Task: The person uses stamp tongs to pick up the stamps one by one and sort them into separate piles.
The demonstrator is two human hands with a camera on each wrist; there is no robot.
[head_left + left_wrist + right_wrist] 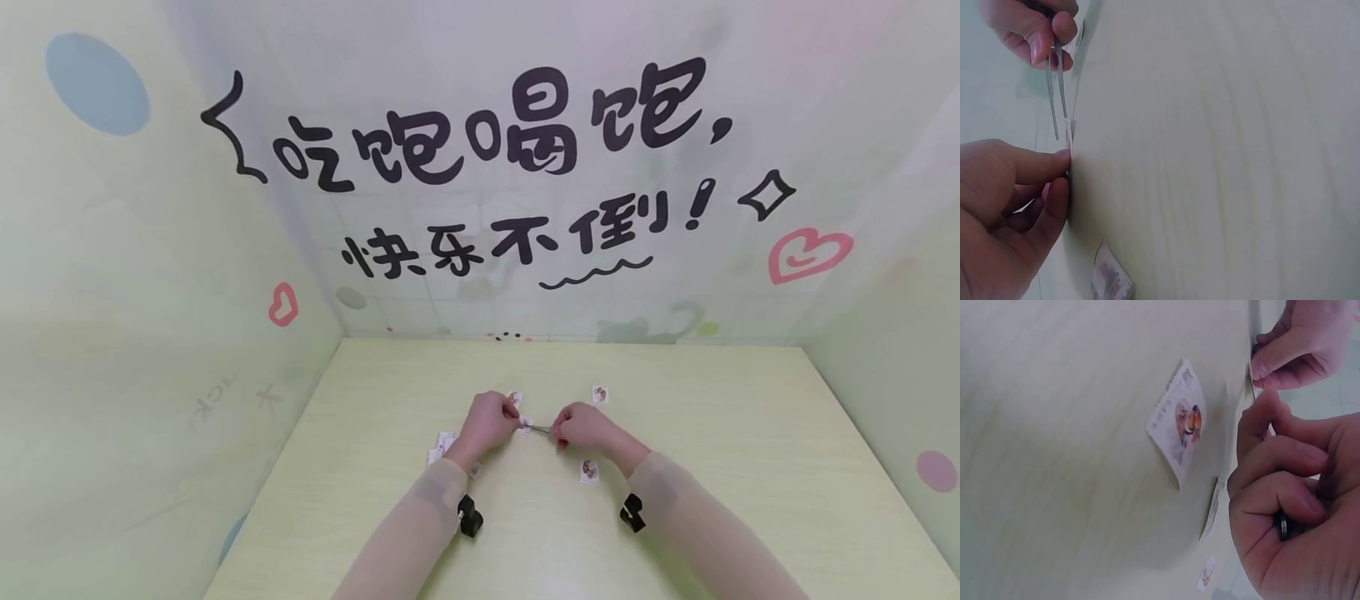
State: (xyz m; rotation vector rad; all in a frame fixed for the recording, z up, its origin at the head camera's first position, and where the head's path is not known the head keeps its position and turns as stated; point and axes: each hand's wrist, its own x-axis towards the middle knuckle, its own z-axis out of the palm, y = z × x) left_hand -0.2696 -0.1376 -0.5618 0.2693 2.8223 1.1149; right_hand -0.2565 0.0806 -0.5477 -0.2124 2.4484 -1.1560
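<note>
In the head view my left hand (489,423) pinches a small postage stamp (526,426) between thumb and forefinger, low over the table. My right hand (588,427) grips a pair of metal tweezers (542,429) that point left toward this stamp. The left wrist view shows the tweezers (1060,90) with their legs apart, one tip at the edge of the pinched stamp (1069,132); whether the other leg touches is unclear. Seen from the right wrist, curled fingers of the right hand (1291,494) hide most of the tweezers. A printed stamp (1179,425) lies near that hand.
Single stamps lie on the pale table (375,550): one at back right (601,394), another stamp in front (589,472), a third stamp (514,397) behind the left hand. Overlapping stamps (441,446) lie beside the left wrist. Printed walls (885,392) border the table.
</note>
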